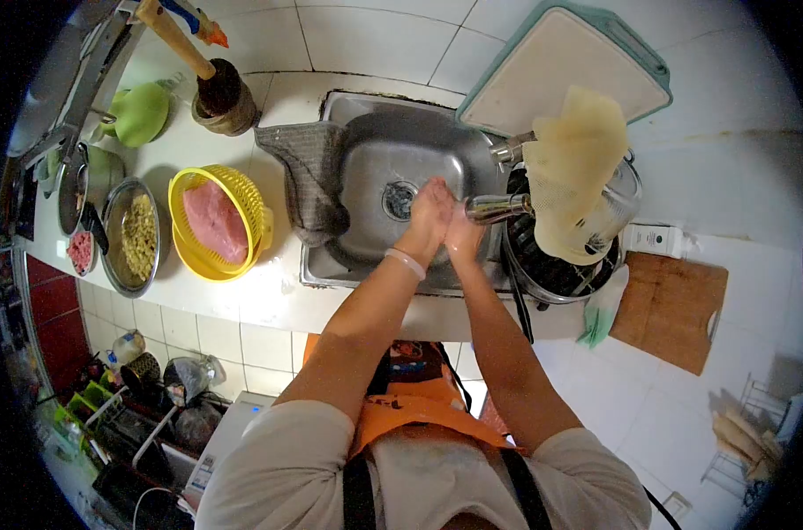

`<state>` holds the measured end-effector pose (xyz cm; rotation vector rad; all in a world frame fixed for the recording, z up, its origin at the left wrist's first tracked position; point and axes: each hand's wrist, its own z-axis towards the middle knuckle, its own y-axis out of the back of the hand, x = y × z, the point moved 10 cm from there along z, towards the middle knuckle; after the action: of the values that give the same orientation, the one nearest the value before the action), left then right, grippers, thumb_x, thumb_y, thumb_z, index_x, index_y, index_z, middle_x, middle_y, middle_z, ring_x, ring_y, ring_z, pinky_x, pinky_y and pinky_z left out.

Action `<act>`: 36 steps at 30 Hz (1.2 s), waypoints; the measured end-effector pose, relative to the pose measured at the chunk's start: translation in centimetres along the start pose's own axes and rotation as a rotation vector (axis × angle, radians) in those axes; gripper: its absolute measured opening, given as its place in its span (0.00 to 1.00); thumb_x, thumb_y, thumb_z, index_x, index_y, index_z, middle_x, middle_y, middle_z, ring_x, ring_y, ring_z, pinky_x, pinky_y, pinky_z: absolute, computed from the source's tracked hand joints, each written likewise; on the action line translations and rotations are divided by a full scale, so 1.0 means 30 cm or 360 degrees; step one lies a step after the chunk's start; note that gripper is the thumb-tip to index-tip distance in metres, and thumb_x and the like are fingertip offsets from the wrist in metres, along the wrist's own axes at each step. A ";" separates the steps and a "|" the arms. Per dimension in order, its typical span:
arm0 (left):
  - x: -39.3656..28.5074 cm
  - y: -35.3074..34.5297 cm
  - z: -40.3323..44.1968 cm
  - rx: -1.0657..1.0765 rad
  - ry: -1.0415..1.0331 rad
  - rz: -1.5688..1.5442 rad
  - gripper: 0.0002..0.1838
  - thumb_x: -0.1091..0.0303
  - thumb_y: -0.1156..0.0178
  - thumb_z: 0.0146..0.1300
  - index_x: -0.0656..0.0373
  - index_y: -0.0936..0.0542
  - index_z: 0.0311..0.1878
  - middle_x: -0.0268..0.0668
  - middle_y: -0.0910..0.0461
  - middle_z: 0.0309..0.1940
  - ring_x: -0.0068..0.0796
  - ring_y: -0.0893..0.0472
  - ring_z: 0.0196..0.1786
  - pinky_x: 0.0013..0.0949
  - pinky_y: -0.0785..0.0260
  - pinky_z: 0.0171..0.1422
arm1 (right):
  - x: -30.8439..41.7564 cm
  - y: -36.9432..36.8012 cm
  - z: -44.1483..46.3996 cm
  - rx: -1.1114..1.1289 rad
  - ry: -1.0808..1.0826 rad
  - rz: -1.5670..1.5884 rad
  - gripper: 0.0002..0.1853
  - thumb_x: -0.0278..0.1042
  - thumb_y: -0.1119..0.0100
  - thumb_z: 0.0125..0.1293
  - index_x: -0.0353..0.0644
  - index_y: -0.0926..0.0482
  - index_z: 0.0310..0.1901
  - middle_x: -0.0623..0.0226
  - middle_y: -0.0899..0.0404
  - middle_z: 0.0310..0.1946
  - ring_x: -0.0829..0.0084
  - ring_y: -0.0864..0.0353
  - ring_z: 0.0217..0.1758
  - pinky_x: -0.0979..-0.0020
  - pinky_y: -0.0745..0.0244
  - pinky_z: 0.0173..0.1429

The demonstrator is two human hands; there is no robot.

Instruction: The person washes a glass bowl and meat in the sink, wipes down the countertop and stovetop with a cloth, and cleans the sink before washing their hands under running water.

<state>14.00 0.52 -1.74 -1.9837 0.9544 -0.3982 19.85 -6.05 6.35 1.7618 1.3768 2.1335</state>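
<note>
My left hand (429, 216) and my right hand (462, 234) are pressed together under the end of the metal faucet (498, 208), over the steel sink (366, 163). A pale bracelet circles my left wrist. The fingers of both hands overlap, and whether anything lies between the palms is hidden. Beside them, the drain (400, 200) shows at the bottom of the basin. A grey-brown cloth (306, 177) hangs over the sink's left edge.
Left of the sink: a yellow basket (209, 269) with pink meat (214, 221), a metal bowl (110, 256) of chopped food, a mortar (229, 115). Right: a pot (556, 296), a wooden board (670, 309), a bottle (653, 239). A white cutting board (551, 71) leans behind.
</note>
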 end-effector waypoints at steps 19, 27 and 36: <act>-0.141 0.155 -0.085 -0.0527 0.0161 0.0757 0.06 0.71 0.46 0.58 0.52 0.28 0.40 0.29 0.30 0.27 0.27 0.27 0.30 0.39 0.25 0.33 | -0.051 0.042 0.277 0.0311 -0.0399 0.1402 0.09 0.35 0.42 0.60 0.44 0.25 0.40 0.68 0.23 0.36 0.73 0.24 0.44 0.75 0.30 0.40; -0.257 0.214 -0.084 -0.0302 0.0247 0.0829 0.02 0.71 0.46 0.60 0.55 0.27 0.37 0.30 0.26 0.26 0.25 0.27 0.29 0.41 0.27 0.29 | -0.058 -0.153 0.039 0.1118 0.0296 0.0161 0.37 0.26 0.36 0.51 0.51 0.40 0.64 0.61 0.34 0.55 0.75 0.27 0.45 0.72 0.27 0.43; -0.277 0.089 -0.224 -0.0169 0.0288 0.0891 0.10 0.61 0.45 0.62 0.51 0.26 0.45 0.33 0.22 0.35 0.29 0.22 0.40 0.36 0.27 0.42 | 0.334 -0.125 -0.135 0.0785 0.0809 -0.0206 0.24 0.29 0.34 0.44 0.40 0.28 0.46 0.55 0.26 0.44 0.52 0.25 0.44 0.61 0.28 0.48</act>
<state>3.32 2.04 0.56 -1.6937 1.6142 -0.2125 11.31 -0.73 11.78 1.2109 2.2295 2.4182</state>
